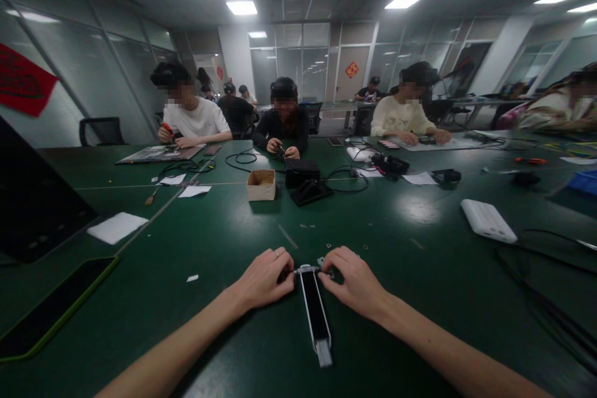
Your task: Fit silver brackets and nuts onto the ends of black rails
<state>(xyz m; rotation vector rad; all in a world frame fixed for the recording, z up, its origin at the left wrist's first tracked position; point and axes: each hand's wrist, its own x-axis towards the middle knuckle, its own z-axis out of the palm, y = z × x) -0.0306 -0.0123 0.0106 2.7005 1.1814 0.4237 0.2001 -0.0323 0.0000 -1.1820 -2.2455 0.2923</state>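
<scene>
On the green table in front of me lies a long narrow piece (314, 308) with a white frame and a black middle. A pale flat tab (323, 353) sticks out of its near end, and a thin metal rod (306, 269) crosses its far end. My left hand (267, 278) is closed, thumb and fingers pinching the left end of that rod. At the other end, my right hand (357, 283) is closed in a pinch on a small metal bracket (321, 263), partly hidden by the fingers. Several tiny metal bits (329, 246) lie just beyond.
Beyond my hands stand a small open box (261, 185) and a black device (302, 173) with cables. A phone (51, 311) is at left, a white power bank (488, 221) at right near black cables. Several people sit working across the table (224, 230).
</scene>
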